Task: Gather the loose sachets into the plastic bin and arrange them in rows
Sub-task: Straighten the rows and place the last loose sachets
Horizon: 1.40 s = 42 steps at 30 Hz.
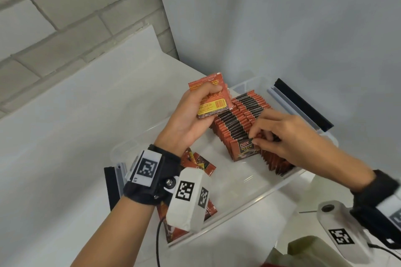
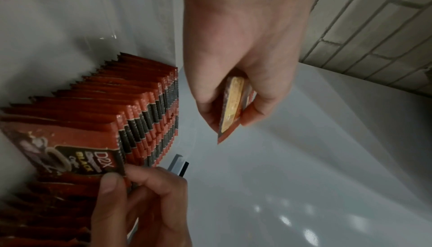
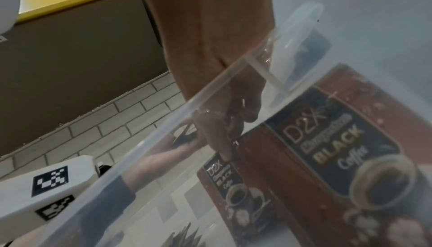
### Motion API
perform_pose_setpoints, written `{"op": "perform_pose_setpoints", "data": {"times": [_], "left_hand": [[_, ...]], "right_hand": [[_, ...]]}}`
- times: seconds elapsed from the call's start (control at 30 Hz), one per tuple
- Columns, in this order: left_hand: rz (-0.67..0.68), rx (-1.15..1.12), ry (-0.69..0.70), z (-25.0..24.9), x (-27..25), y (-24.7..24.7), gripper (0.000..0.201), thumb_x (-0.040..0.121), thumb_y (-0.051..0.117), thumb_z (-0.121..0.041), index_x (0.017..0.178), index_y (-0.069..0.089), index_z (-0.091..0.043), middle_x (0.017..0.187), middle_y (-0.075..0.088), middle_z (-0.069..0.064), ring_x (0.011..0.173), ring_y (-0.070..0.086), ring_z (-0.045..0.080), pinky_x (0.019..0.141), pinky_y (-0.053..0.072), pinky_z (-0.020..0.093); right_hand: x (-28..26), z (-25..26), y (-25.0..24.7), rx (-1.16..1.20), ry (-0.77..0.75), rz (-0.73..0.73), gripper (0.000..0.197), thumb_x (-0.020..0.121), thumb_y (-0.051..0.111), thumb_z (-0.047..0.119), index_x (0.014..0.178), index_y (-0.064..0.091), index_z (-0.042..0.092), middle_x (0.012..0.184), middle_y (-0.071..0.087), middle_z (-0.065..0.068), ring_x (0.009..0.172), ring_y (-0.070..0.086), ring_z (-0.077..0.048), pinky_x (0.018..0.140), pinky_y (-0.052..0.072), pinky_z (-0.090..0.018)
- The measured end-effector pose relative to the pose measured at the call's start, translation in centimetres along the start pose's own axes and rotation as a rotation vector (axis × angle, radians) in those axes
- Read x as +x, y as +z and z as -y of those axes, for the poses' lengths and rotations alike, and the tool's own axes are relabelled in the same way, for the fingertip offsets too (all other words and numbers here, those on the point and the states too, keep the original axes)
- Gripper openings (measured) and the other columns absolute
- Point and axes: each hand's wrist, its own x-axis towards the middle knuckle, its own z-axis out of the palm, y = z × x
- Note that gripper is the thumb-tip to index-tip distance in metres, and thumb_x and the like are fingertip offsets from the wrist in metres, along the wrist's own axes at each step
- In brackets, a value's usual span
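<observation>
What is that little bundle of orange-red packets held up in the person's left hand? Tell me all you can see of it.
The small stack of orange-red foil sachets is gripped in the left hand, thumb across the face, fingers behind. It is held upright above the clear plastic bin, apart from the rows. The back faces the head camera: a yellow panel with small print and a barcode, dark band along the bottom, "BLACK" near the top. The left wrist view shows several thin packets edge-on; their number is unclear.
</observation>
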Motion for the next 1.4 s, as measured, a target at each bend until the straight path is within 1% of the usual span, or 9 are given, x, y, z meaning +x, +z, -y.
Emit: {"op": "perform_pose_setpoints", "data": {"times": [0.1, 0.27, 0.5, 0.63, 0.77, 0.93, 1.1, 1.3, 1.4], "left_hand": [[0.016, -0.013, -0.013, 0.0, 0.0, 0.1, 0.011, 0.087, 0.055, -0.004, 0.097, 0.058, -0.007, 0.086, 0.066, 0.007, 0.081, 0.066, 0.016, 0.081, 0.052, 0.027], [0.03, 0.018, -0.019, 0.0, -0.1, 0.1, 0.009, 0.088, 0.054, -0.004, 0.097, 0.058, -0.007, 0.086, 0.065, 0.007, 0.082, 0.065, 0.016, 0.079, 0.052, 0.026], [0.023, 0.044, -0.025, -0.1, -0.1, 0.0, 0.008, 0.089, 0.055, -0.006, 0.095, 0.058, -0.009, 0.085, 0.066, 0.005, 0.082, 0.065, 0.015, 0.081, 0.051, 0.027], [0.004, 0.027, -0.034, 0.0, -0.1, 0.1, 0.009, 0.089, 0.056, -0.009, 0.098, 0.058, -0.009, 0.083, 0.067, 0.005, 0.082, 0.066, 0.015, 0.082, 0.051, 0.027], [-0.013, 0.0, -0.04, 0.1, 0.0, 0.1, 0.014, 0.09, 0.056, -0.015, 0.104, 0.057, -0.012, 0.092, 0.066, 0.007, 0.086, 0.065, 0.017, 0.082, 0.052, 0.027], [0.035, 0.022, -0.063, 0.2, 0.0, 0.0, 0.008, 0.091, 0.056, -0.018, 0.098, 0.057, -0.014, 0.078, 0.069, 0.001, 0.081, 0.065, 0.013, 0.081, 0.051, 0.027], [0.111, 0.054, -0.039, 0.3, 0.1, -0.2, 0.02, 0.081, 0.061, -0.02, 0.1, 0.059, -0.013, 0.081, 0.069, 0.0, 0.085, 0.065, 0.013, 0.085, 0.05, 0.027], [0.186, 0.124, -0.034, 0.5, 0.4, -0.3, 0.015, 0.09, 0.056, -0.015, 0.101, 0.062, -0.008, 0.084, 0.071, 0.001, 0.082, 0.067, 0.012, 0.078, 0.054, 0.025], [0.209, 0.161, -0.029, 0.6, 0.3, -0.3, 0.02, 0.088, 0.057, -0.016, 0.106, 0.062, -0.006, 0.089, 0.072, 0.003, 0.085, 0.068, 0.013, 0.08, 0.054, 0.025]], "right_hand": [[0.0, -0.1, 0.1, 0.019, 0.018, 0.025, 0.014, 0.08, 0.074, 0.013, 0.091, 0.068, 0.02, 0.087, 0.038, 0.028, 0.084, 0.048, 0.015, 0.075, 0.037, -0.001], [0.2, -0.1, 0.2, 0.004, 0.058, 0.052, 0.014, 0.082, 0.073, 0.014, 0.092, 0.067, 0.021, 0.09, 0.041, 0.022, 0.086, 0.046, 0.017, 0.064, 0.034, -0.005], [0.2, 0.1, 0.2, -0.003, 0.083, 0.085, 0.014, 0.082, 0.072, 0.016, 0.093, 0.065, 0.022, 0.092, 0.046, 0.018, 0.072, 0.047, 0.008, 0.064, 0.034, -0.006], [0.3, 0.1, 0.1, 0.021, 0.089, 0.093, 0.017, 0.081, 0.073, 0.015, 0.093, 0.063, 0.021, 0.085, 0.042, 0.022, 0.078, 0.05, 0.005, 0.062, 0.037, -0.007], [0.4, 0.1, 0.1, 0.044, 0.107, 0.082, 0.027, 0.078, 0.076, 0.016, 0.099, 0.06, 0.021, 0.087, 0.043, 0.02, 0.089, 0.047, 0.012, 0.071, 0.039, -0.005], [0.4, 0.1, -0.3, 0.149, 0.208, 0.085, 0.038, 0.078, 0.077, 0.025, 0.105, 0.051, 0.032, 0.093, 0.048, 0.019, 0.084, 0.05, 0.002, 0.07, 0.042, -0.008], [0.5, -0.1, -0.1, 0.127, 0.213, 0.08, 0.033, 0.082, 0.073, 0.013, 0.102, 0.052, 0.03, 0.092, 0.048, 0.018, 0.078, 0.052, -0.002, 0.068, 0.042, -0.007], [1.5, 0.1, -1.5, 0.602, 0.27, -0.187, 0.019, 0.088, 0.065, 0.017, 0.105, 0.062, 0.025, 0.085, 0.064, 0.007, 0.074, 0.056, -0.007, 0.07, 0.047, -0.019], [2.4, 0.8, -2.4, 0.811, 0.287, -0.256, 0.024, 0.086, 0.06, 0.028, 0.11, 0.062, 0.026, 0.088, 0.065, 0.002, 0.079, 0.059, -0.004, 0.072, 0.046, -0.015]]}}
